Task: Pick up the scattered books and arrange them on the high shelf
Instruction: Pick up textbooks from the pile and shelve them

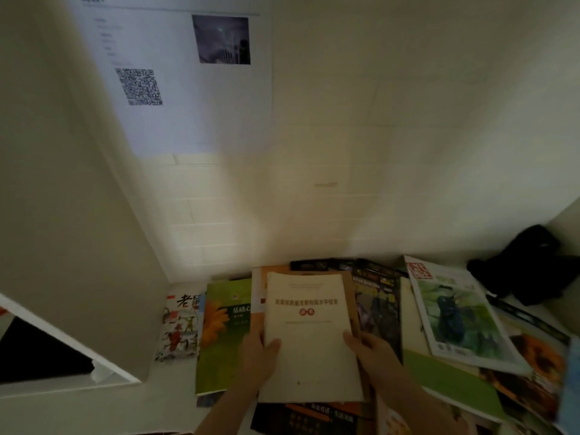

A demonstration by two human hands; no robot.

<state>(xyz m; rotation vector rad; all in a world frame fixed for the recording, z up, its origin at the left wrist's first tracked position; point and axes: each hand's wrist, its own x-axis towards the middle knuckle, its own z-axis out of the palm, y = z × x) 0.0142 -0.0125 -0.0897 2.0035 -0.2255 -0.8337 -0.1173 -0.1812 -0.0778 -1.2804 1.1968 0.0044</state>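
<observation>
Both hands hold a cream booklet (310, 334) over the scattered books (455, 312) near the tabletop's (169, 400) front edge: left hand (257, 356) grips its left side, right hand (373, 353) its right side.

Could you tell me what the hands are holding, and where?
A cream booklet, gripped by left hand and right hand at its side edges.
</observation>
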